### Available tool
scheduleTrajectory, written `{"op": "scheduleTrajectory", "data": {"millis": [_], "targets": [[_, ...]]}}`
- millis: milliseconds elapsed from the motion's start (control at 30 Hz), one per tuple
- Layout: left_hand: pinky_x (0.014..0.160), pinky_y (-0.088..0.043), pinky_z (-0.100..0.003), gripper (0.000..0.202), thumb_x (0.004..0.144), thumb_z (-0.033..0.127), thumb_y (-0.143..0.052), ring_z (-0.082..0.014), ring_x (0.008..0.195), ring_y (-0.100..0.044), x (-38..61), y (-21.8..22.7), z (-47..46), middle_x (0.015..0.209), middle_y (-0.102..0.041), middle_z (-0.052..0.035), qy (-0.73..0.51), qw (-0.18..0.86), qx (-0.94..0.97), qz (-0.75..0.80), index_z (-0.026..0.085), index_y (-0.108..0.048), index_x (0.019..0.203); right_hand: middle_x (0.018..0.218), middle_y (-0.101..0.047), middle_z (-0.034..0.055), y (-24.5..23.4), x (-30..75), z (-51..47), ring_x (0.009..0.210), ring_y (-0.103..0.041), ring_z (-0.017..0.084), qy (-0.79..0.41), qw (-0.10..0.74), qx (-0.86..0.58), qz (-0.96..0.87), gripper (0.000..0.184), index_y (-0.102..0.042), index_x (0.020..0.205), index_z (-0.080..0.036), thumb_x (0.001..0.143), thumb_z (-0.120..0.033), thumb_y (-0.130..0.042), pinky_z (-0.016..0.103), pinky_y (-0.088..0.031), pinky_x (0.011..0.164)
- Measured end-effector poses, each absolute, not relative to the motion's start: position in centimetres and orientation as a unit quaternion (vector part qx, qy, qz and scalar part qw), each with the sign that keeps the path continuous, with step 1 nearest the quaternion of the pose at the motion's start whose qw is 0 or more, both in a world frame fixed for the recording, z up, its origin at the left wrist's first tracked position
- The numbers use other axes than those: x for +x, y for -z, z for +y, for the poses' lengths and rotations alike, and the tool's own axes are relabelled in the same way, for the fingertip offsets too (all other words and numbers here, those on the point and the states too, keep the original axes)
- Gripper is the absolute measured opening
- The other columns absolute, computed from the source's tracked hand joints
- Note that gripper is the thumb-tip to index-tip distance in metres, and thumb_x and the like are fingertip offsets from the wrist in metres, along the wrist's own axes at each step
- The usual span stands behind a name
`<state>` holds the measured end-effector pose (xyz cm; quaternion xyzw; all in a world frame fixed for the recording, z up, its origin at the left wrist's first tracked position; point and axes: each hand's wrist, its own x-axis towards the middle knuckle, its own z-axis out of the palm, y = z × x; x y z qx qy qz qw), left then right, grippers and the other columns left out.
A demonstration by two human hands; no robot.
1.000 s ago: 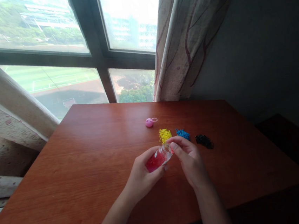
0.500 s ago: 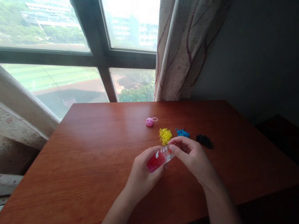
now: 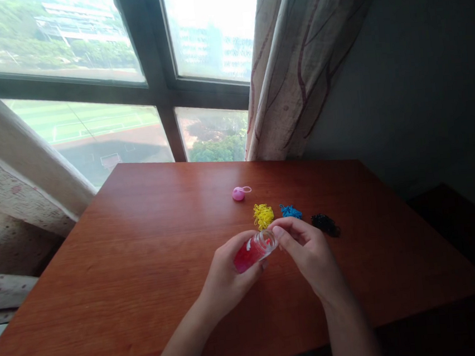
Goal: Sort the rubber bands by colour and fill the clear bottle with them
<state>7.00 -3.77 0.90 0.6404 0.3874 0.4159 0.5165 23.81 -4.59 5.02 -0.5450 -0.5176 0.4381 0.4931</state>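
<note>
Left hand grips a tilted bottle within the tabletop's edges, right hand pinched at its mouth (holding what, unclear), fingertip work likely needing steadiness next.

On the brown wooden tabletop lie, left to right beyond the clear cylindrical bottle, yellow loops, blue loops, black loops; rearmost, a pink domed cap.

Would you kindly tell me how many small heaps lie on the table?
3: the yellow heap just beyond the bottle, the blue heap to its right, and the black heap farthest right. The right hand could hide others.
</note>
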Motion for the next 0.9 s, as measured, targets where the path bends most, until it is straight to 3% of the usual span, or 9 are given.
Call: {"op": "scheduleTrajectory", "data": {"millis": [233, 900], "targets": [[0.089, -0.051, -0.030, 0.032, 0.081, 0.026, -0.073, -0.0213, 0.100, -0.063, 6.6, -0.9, -3.9, 0.106, -0.068, -0.0086, -0.520, 0.502, 0.573, 0.386, 0.016, -0.061, 0.109, 0.071, -0.062, -0.0001, -4.3, 23.9, -4.5, 0.067, -0.055, 0.015, -0.432, 0.509, -0.542, -0.511, 0.022, -0.070, 0.089, -0.021, 0.090, -0.040, -0.060, 0.026, -0.043, 0.062], [0.083, -0.052, -0.029, 0.037, 0.081, 0.036, -0.072, -0.0192, 0.095, -0.064, 6.6, -0.9, -3.5, 0.105, -0.069, -0.0082, -0.501, 0.539, 0.530, 0.421, 0.017, -0.060, 0.110, 0.070, -0.059, -0.0004, -1.7, 25.7, -4.6, 0.064, -0.052, 0.014, -0.446, 0.501, -0.566, -0.480, 0.025, -0.070, 0.089, -0.020, 0.088, -0.043, -0.062, 0.025, -0.040, 0.058]]}}
